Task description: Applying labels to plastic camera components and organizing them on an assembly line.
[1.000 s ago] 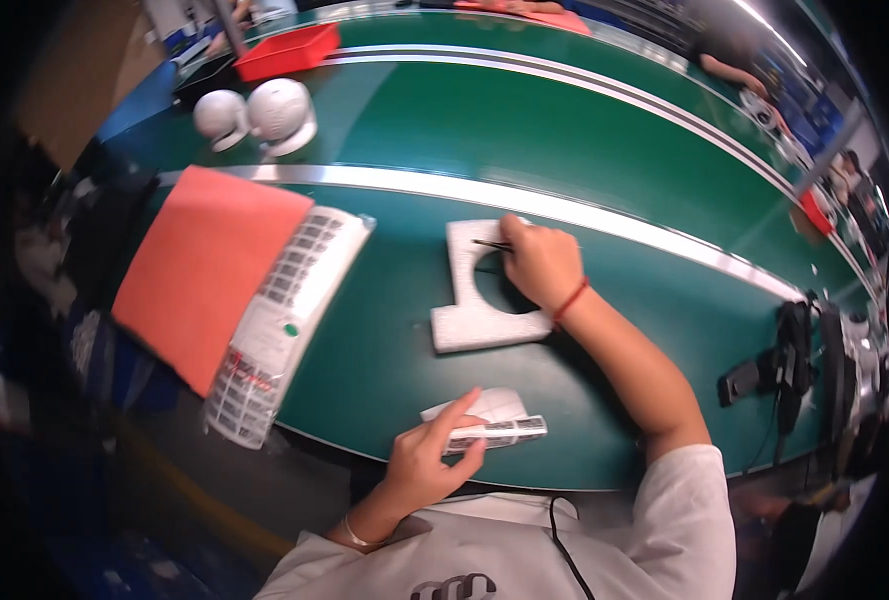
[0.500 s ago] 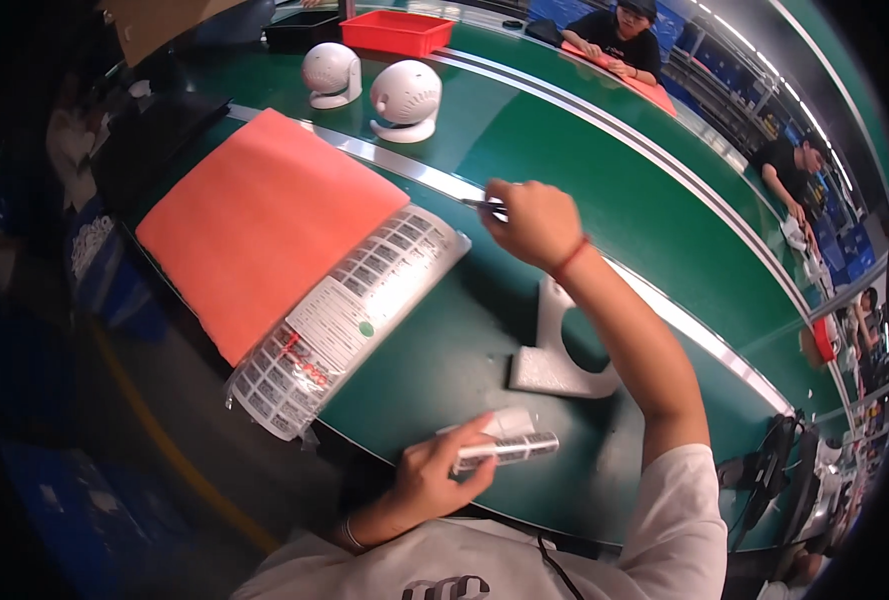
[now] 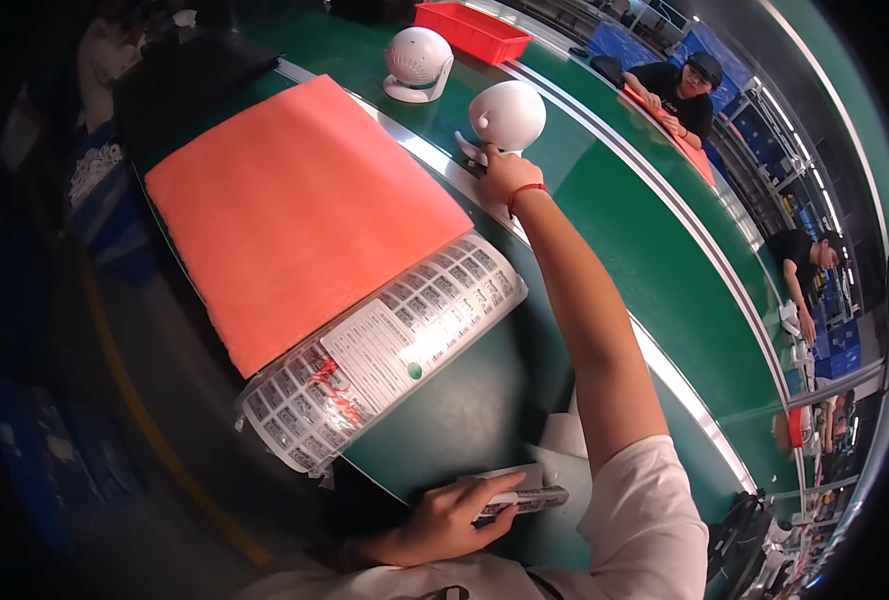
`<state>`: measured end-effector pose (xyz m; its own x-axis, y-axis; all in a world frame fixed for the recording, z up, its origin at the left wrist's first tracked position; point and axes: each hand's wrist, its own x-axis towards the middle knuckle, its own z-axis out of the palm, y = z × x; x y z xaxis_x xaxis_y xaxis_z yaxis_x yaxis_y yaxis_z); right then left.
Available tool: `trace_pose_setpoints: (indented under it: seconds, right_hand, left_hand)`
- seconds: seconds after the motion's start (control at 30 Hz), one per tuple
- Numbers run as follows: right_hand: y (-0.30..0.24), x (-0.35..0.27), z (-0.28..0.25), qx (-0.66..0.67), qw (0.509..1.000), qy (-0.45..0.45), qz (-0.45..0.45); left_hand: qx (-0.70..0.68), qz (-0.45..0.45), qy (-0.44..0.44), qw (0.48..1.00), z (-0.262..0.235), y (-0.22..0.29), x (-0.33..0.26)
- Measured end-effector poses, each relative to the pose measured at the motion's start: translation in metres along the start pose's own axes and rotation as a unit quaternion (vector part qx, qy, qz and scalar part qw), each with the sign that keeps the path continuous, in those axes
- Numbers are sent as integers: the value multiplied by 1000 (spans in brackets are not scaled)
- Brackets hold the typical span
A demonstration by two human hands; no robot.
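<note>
My left hand [image 3: 462, 520] is closed around a small roll of printed labels [image 3: 530, 499] near the table's front edge. Its loose backing strip shows beside the thumb. My right hand [image 3: 510, 178] stretches far forward, with fingers closed at the curved stand of a white round-headed device [image 3: 510, 115]. The fingertips are partly hidden, and whether a dark slim tool is still in them cannot be made out. A second white round device [image 3: 418, 62] with slots in its head stands farther left. Partly covered by my right arm, a white moulded piece [image 3: 565, 436] lies on the table.
An orange foam sheet [image 3: 305, 220] covers part of a plastic-wrapped stack of label sheets [image 3: 395, 350] on the left. Behind the devices is a red bin [image 3: 473, 32]. A metal rail [image 3: 685, 395] crosses the green table. Two co-workers [image 3: 680, 95] sit beyond the line.
My right hand has reached forward to the nearer white device, whose stand has turned. The view has shifted, and my left hand keeps the label roll.
</note>
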<state>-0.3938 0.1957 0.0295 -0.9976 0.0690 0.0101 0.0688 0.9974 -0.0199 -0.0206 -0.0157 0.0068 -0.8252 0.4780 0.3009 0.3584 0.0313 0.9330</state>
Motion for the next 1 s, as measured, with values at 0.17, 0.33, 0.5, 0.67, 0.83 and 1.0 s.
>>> trace_pose_setpoints:
  seconds: [0.17,0.33,0.5,0.67,0.83,1.0]
  right_hand:
    - [28,-17,-7,-95,984,154,-7]
    - [91,-91,-55,-145,959,229,-79]
    - [112,-240,-117,368,914,162,-53]
    - [120,-379,-141,453,880,136,28]
    - [121,-419,-116,429,898,21,100]
    - [110,-435,-107,303,928,209,62]
  left_hand:
    - [10,27,11,1000,-1,-4,1]
    - [-1,20,-1,1000,3,-4,5]
    - [-10,36,0,999,4,-6,1]
    - [-94,11,-39,995,11,-1,5]
    - [-229,-75,-47,969,19,2,3]
    - [-238,-45,-32,970,35,10,4]
